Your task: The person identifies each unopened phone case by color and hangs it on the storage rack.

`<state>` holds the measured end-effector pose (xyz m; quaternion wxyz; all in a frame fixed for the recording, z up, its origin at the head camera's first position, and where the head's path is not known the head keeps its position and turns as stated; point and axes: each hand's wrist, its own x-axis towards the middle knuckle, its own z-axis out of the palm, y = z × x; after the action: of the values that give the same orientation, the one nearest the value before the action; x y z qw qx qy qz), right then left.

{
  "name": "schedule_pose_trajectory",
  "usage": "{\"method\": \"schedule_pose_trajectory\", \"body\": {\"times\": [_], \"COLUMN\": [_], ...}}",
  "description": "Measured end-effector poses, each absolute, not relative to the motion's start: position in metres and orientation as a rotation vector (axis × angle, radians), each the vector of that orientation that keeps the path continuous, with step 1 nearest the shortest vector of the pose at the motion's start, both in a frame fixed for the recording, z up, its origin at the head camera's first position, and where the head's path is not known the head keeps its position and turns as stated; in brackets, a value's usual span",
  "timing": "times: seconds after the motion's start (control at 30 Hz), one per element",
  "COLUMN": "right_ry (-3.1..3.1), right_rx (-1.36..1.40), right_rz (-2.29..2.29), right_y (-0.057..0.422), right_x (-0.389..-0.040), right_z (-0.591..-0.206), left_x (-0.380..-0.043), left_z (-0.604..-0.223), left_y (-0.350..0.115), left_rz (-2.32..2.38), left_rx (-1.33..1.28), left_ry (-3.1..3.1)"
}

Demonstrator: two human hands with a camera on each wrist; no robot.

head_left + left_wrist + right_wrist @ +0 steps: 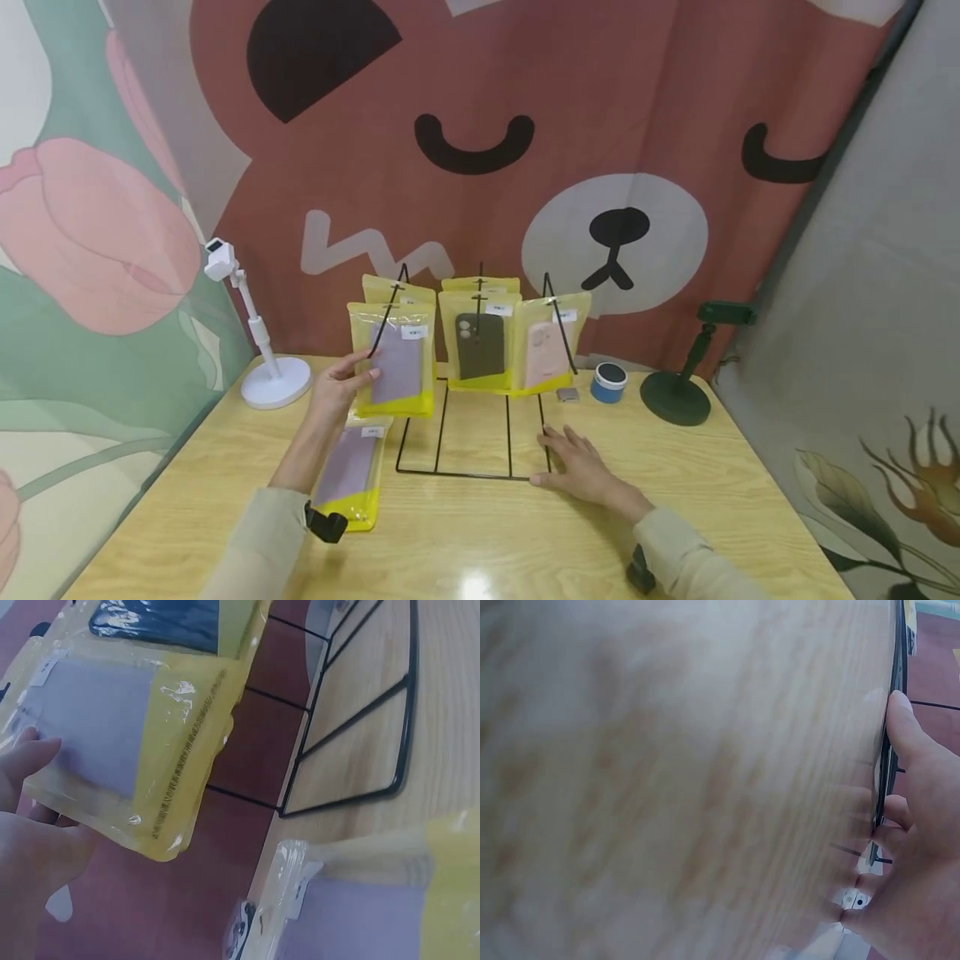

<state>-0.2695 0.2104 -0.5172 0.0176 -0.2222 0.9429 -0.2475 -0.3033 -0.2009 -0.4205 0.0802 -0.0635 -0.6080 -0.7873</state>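
My left hand (344, 385) holds the left edge of a yellow-trimmed clear pouch (397, 367) with a lilac phone case inside, thumb in front and fingers behind. That pouch hangs from the left hook of a black wire display rack (472, 476). A pouch with a dark phone case (481, 346) hangs in the middle, and one with a pink phone case (547, 354) on the right; more pouches hang behind. Below my left hand, another lilac-case pouch (351, 467) lies on the table. My right hand (581, 468) rests at the rack base's front right corner, fingers loosely extended.
On the wooden table (480, 533), a white stand (276, 382) is at the back left and a dark green stand (676, 398) at the back right. A blue round container (608, 383) and a small grey item (567, 395) sit behind my right hand.
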Motion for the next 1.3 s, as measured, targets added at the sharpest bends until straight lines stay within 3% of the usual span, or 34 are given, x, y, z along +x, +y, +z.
{"method": "schedule_pose_trajectory", "body": {"times": [0.23,0.37,0.57,0.73,1.0,1.3], "right_ry": [2.925,2.932,2.955,2.959,2.944,2.933], "right_rx": [-0.697,-0.698,-0.691,-0.681,-0.670,-0.685], "right_rz": [-0.767,-0.747,-0.736,-0.738,-0.731,-0.736], "right_y": [0.207,0.208,0.212,0.213,0.213,0.211], "right_x": [-0.269,-0.271,-0.272,-0.273,-0.272,-0.272], "right_z": [-0.521,-0.521,-0.517,-0.518,-0.522,-0.520], "left_x": [-0.293,-0.272,-0.245,-0.238,-0.245,-0.255], "left_z": [-0.425,-0.435,-0.458,-0.468,-0.474,-0.472], "left_y": [-0.222,-0.243,-0.249,-0.232,-0.214,-0.231], "left_rz": [-2.203,-2.023,-1.120,-0.695,-0.640,-0.954], "left_rx": [-0.245,-0.053,-0.054,0.065,0.178,-0.090], "left_ry": [-1.886,-2.074,-2.928,-3.135,-3.149,-3.067]}}
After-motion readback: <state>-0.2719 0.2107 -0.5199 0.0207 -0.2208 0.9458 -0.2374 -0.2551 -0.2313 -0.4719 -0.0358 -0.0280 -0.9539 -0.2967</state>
